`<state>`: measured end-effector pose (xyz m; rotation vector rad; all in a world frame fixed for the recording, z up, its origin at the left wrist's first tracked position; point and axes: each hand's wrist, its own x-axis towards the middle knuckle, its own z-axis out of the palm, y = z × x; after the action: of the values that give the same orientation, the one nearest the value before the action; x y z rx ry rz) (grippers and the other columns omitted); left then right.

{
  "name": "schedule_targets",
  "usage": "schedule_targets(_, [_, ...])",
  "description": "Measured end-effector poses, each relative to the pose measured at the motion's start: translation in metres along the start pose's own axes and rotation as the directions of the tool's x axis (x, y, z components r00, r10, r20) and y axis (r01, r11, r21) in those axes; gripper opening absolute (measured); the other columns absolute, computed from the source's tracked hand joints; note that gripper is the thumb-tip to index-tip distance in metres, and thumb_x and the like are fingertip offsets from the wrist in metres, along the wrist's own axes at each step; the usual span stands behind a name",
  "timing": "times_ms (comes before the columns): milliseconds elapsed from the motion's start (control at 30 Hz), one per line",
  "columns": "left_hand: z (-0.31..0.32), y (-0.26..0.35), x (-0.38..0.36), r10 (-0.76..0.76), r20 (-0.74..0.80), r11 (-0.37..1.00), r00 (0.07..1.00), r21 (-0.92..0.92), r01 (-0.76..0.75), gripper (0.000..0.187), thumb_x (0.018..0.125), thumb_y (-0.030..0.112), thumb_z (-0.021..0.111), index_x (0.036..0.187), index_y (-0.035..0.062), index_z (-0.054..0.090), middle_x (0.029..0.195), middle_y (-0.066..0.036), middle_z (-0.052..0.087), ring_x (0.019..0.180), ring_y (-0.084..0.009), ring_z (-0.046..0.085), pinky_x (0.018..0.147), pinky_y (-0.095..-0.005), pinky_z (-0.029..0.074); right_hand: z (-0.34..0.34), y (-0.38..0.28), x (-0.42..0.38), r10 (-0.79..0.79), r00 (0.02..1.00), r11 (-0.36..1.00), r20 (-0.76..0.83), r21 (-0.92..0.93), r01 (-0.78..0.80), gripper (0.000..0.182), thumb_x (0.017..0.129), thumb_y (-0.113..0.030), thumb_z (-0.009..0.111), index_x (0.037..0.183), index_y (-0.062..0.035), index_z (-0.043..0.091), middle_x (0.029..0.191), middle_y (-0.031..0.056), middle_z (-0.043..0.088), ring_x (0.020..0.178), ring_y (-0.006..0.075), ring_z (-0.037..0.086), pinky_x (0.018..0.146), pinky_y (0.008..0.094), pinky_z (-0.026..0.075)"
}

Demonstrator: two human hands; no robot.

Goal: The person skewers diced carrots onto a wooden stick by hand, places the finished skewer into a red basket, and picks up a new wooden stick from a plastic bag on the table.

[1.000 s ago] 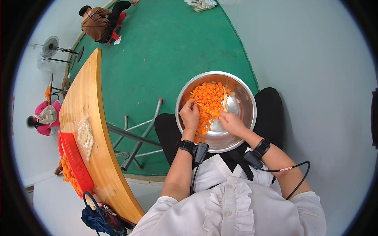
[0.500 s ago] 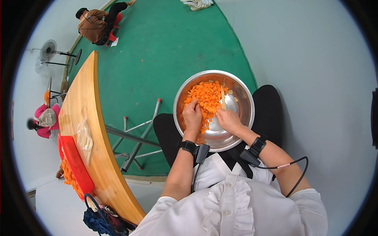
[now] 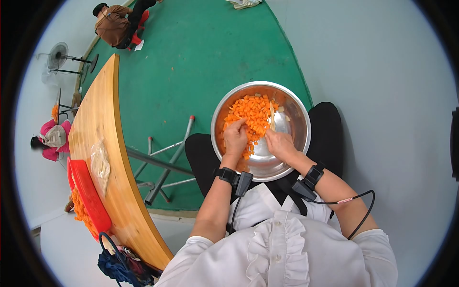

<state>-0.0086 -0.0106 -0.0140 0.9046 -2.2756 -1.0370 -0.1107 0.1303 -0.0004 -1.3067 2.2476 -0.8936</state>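
A wide steel bowl (image 3: 296, 162) rests on my lap, with diced carrots (image 3: 251, 107) heaped toward its far left side. Several thin wooden skewers (image 3: 272, 116) lie over the right edge of the heap. Low over the carrots, my left hand (image 3: 235, 138) has its fingers drawn together in a pinch; what they hold is hidden. Just below the skewers is my right hand (image 3: 281, 145), its thumb and fingers also closed. Whether a skewer or a carrot piece is in them I cannot make out. A few paler pieces (image 3: 281, 109) sit by the skewers.
A wooden table (image 3: 103, 115) at left carries a clear bag of skewers (image 3: 100, 165) and a red tray (image 3: 91, 196) beside more carrots (image 3: 81, 213). Metal legs (image 3: 167, 172) stand beneath. A blue bag (image 3: 119, 263) is near. Two people (image 3: 112, 26) sit farther off; a fan (image 3: 58, 56) stands behind.
My right hand has shifted slightly right, away from the carrot heap. My left hand has turned a little inward over the carrots. The whole view has moved slightly.
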Motion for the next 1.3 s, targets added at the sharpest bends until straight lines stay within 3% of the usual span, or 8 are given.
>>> schedule_targets(167, [0.001, 0.006, 0.003, -0.007, 0.012, 1.000, 1.000, -0.024, 0.008, 0.023, 0.077, -0.005, 0.051, 0.096, -0.0015, 0.063, 0.082, -0.016, 0.065, 0.073, -0.0195, 0.065, 0.066, -0.0275, 0.050, -0.004, 0.001, 0.004, 0.089, 0.996, 0.990, 0.023, 0.106, -0.091, 0.018, 0.085, -0.017, 0.047, 0.076, -0.0018, 0.050, 0.064, 0.0216, 0.056, 0.062, 0.0391, 0.056, 0.057, 0.0469, 0.042])
schedule_targets(267, [0.009, 0.000, 0.006, 0.015, -0.200, 0.996, 0.980, -0.087, -0.033, 0.025, 0.076, -0.005, 0.051, 0.097, -0.0003, 0.062, 0.087, -0.018, 0.063, 0.076, -0.0276, 0.062, 0.068, -0.0324, 0.049, -0.006, 0.002, 0.007, 0.171, 0.983, 0.965, -0.061, 0.210, -0.155, 0.020, 0.086, -0.019, 0.046, 0.078, -0.0014, 0.051, 0.065, 0.0206, 0.057, 0.064, 0.0384, 0.057, 0.059, 0.0466, 0.043])
schedule_targets(367, [-0.004, 0.000, 0.011, -0.024, -0.255, 0.998, 0.967, 0.052, 0.039, 0.022, 0.077, -0.002, 0.053, 0.097, -0.0001, 0.061, 0.088, -0.017, 0.062, 0.076, -0.0282, 0.061, 0.066, -0.0329, 0.049, -0.013, 0.006, 0.008, 0.268, 0.952, 0.912, -0.150, 0.357, -0.201, 0.022, 0.087, -0.020, 0.045, 0.079, -0.0011, 0.054, 0.068, 0.0198, 0.059, 0.067, 0.0373, 0.058, 0.060, 0.0450, 0.043])
schedule_targets(500, [0.000, -0.009, 0.006, 0.083, -0.125, 0.975, 0.989, 0.216, -0.054, 0.016, 0.073, 0.000, 0.061, 0.089, -0.0032, 0.061, 0.082, -0.013, 0.058, 0.072, -0.0256, 0.059, 0.066, -0.0322, 0.048, -0.018, 0.004, 0.008, 0.312, 0.940, 0.873, -0.136, 0.431, -0.228, 0.022, 0.087, -0.019, 0.045, 0.082, -0.0011, 0.057, 0.072, 0.0191, 0.060, 0.070, 0.0361, 0.059, 0.061, 0.0414, 0.045])
schedule_targets(733, [-0.001, 0.009, 0.003, 0.085, -0.003, 0.877, 0.996, 0.475, -0.073, 0.028, 0.072, 0.006, 0.063, 0.099, 0.0005, 0.059, 0.097, -0.016, 0.049, 0.085, -0.0316, 0.053, 0.077, -0.0390, 0.045, -0.014, 0.004, 0.008, 0.277, 0.950, 0.865, -0.144, 0.467, -0.182, 0.023, 0.087, -0.019, 0.047, 0.080, 0.0006, 0.056, 0.072, 0.0193, 0.060, 0.069, 0.0356, 0.059, 0.060, 0.0412, 0.044])
schedule_targets(833, [-0.001, 0.005, 0.004, -0.035, -0.012, 0.927, 0.999, 0.374, 0.037, 0.024, 0.074, 0.006, 0.061, 0.097, 0.0000, 0.059, 0.092, -0.016, 0.051, 0.082, -0.0331, 0.054, 0.073, -0.0394, 0.045, -0.016, 0.006, 0.009, 0.277, 0.952, 0.876, -0.130, 0.440, -0.195, 0.023, 0.087, -0.019, 0.046, 0.079, 0.0009, 0.055, 0.071, 0.0194, 0.060, 0.068, 0.0357, 0.058, 0.060, 0.0415, 0.044])
schedule_targets(1133, [-0.002, -0.003, 0.008, 0.000, -0.244, 0.981, 0.970, 0.189, 0.048, 0.013, 0.079, 0.003, 0.056, 0.090, -0.0028, 0.060, 0.084, -0.017, 0.056, 0.078, -0.0336, 0.056, 0.070, -0.0378, 0.046, -0.013, 0.007, 0.009, 0.277, 0.953, 0.876, -0.123, 0.439, -0.198, 0.024, 0.087, -0.020, 0.046, 0.077, 0.0004, 0.054, 0.067, 0.0215, 0.056, 0.067, 0.0377, 0.057, 0.058, 0.0431, 0.043])
schedule_targets(1300, [-0.003, -0.007, 0.009, -0.016, -0.241, 0.993, 0.970, 0.113, 0.044, 0.014, 0.082, 0.003, 0.054, 0.094, -0.0027, 0.058, 0.084, -0.015, 0.060, 0.077, -0.0282, 0.060, 0.067, -0.0333, 0.048, -0.010, 0.007, 0.006, 0.194, 0.981, 0.918, -0.018, 0.355, -0.175, 0.023, 0.086, -0.020, 0.047, 0.075, -0.0008, 0.053, 0.065, 0.0222, 0.055, 0.064, 0.0397, 0.056, 0.057, 0.0466, 0.042])
